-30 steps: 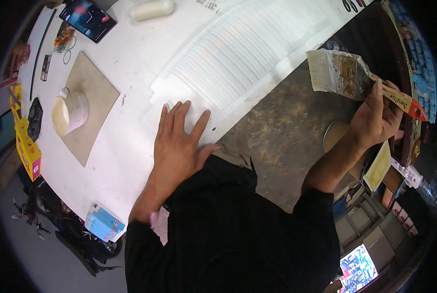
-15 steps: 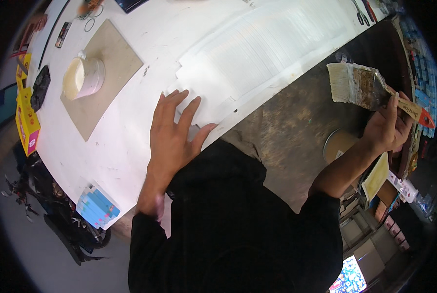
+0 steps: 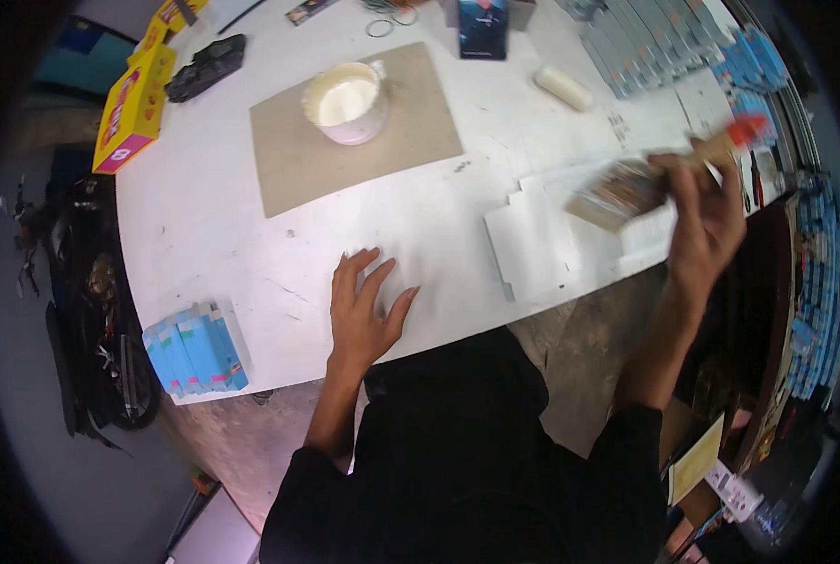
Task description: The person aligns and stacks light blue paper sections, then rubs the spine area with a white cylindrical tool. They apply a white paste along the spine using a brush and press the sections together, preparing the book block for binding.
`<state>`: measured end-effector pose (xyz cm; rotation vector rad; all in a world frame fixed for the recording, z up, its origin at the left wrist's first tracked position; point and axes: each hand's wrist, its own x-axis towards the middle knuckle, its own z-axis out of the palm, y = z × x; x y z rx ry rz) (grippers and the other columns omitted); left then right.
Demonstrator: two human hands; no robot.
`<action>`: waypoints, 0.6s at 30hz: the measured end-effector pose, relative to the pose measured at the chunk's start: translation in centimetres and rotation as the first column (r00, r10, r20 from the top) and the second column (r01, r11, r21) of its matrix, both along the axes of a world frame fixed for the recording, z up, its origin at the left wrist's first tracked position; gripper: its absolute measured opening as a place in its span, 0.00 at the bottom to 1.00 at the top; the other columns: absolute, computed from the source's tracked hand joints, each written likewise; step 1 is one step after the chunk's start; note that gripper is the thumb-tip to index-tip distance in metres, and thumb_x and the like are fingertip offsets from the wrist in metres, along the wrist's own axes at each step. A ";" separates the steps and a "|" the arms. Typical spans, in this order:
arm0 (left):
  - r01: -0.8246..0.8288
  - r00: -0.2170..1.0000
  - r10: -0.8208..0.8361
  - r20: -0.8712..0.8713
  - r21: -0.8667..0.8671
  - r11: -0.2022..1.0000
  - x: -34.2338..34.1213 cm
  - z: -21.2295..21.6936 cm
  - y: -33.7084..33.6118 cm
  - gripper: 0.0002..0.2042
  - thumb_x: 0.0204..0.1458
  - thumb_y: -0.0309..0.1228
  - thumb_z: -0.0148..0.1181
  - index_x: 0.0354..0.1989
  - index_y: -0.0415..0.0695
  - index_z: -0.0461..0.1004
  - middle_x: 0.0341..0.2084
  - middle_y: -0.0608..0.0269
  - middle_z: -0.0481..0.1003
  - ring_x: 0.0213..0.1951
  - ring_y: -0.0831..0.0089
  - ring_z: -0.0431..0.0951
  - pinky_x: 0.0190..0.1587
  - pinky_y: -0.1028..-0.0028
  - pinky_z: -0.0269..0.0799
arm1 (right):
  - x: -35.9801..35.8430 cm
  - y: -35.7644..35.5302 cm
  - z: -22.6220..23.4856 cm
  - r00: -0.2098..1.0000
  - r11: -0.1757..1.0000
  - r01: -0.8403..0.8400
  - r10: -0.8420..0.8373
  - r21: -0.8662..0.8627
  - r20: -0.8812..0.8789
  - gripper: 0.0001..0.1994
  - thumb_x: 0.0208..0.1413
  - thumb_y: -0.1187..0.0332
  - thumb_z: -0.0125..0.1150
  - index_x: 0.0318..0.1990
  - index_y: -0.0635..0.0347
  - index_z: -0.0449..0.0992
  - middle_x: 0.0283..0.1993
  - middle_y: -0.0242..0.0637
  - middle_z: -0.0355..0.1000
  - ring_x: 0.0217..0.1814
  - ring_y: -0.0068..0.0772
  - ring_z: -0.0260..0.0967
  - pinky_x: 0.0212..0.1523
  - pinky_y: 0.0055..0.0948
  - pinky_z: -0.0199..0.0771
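Brush [image 3: 631, 188]: wide and flat, with a wooden handle tipped in red, held over the right part of the white table [image 3: 223, 254]; motion blur smears its bristles, so their state is unclear.
Right hand [image 3: 707, 221]: fingers closed around the brush handle, raised above the flat white card blanks [image 3: 542, 240].
Left hand [image 3: 364, 315]: empty, fingers spread, palm flat on the bare tabletop near its front edge.
Hidden: the person's dark-clad body covers the table's near edge between the arms.
Paste tub [image 3: 345, 101]: round, filled with a creamy white mass, standing on a square of brown cardboard [image 3: 288, 164].
Edges: blue folded cartons [image 3: 194, 348] at the left corner, a yellow box [image 3: 133, 108] far left.
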<state>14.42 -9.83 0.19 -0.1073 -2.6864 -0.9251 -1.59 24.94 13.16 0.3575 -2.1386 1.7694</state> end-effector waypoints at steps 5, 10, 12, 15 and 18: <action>-0.187 0.980 0.191 0.060 -0.066 0.980 3.2 -0.4 -2.4 0.23 0.50 0.32 0.77 0.54 0.39 0.80 0.57 0.45 0.75 0.61 0.44 0.73 0.70 0.44 0.61 | -10.2 -17.5 0.8 0.884 0.875 -0.461 0.467 0.147 -0.008 0.17 0.67 0.65 0.64 0.56 0.68 0.75 0.38 0.44 0.82 0.39 0.30 0.81 0.39 0.33 0.80; -0.239 0.970 0.241 0.035 -0.057 0.969 3.3 -1.7 -2.1 0.26 0.48 0.33 0.78 0.55 0.37 0.79 0.59 0.43 0.73 0.62 0.43 0.71 0.70 0.44 0.61 | -18.0 -29.9 -2.7 0.830 0.690 -0.529 0.543 0.495 0.129 0.18 0.67 0.60 0.60 0.56 0.64 0.76 0.40 0.51 0.81 0.41 0.48 0.81 0.46 0.43 0.79; -0.240 0.969 0.242 0.043 -0.047 0.970 3.4 -1.6 -2.1 0.28 0.48 0.32 0.78 0.58 0.39 0.77 0.60 0.41 0.72 0.63 0.41 0.70 0.70 0.46 0.61 | -19.0 -32.5 -4.2 0.811 0.626 -0.556 0.553 0.547 0.191 0.19 0.67 0.60 0.60 0.58 0.63 0.77 0.43 0.53 0.82 0.46 0.54 0.81 0.50 0.47 0.78; -0.271 0.959 0.275 0.075 -0.052 0.961 3.6 -1.6 -2.3 0.29 0.47 0.32 0.79 0.59 0.39 0.76 0.60 0.42 0.72 0.63 0.42 0.69 0.70 0.46 0.61 | -19.2 -34.2 -5.0 0.783 0.554 -0.582 0.580 0.596 0.225 0.21 0.66 0.59 0.60 0.60 0.62 0.78 0.46 0.53 0.82 0.50 0.55 0.81 0.54 0.49 0.77; -0.272 0.958 0.278 0.069 -0.075 0.959 3.4 -1.5 -2.3 0.31 0.45 0.33 0.80 0.59 0.41 0.77 0.61 0.43 0.71 0.63 0.43 0.68 0.68 0.46 0.63 | -18.6 -34.3 -5.1 0.767 0.508 -0.587 0.597 0.630 0.234 0.21 0.64 0.59 0.62 0.61 0.60 0.79 0.49 0.52 0.82 0.51 0.56 0.80 0.57 0.48 0.75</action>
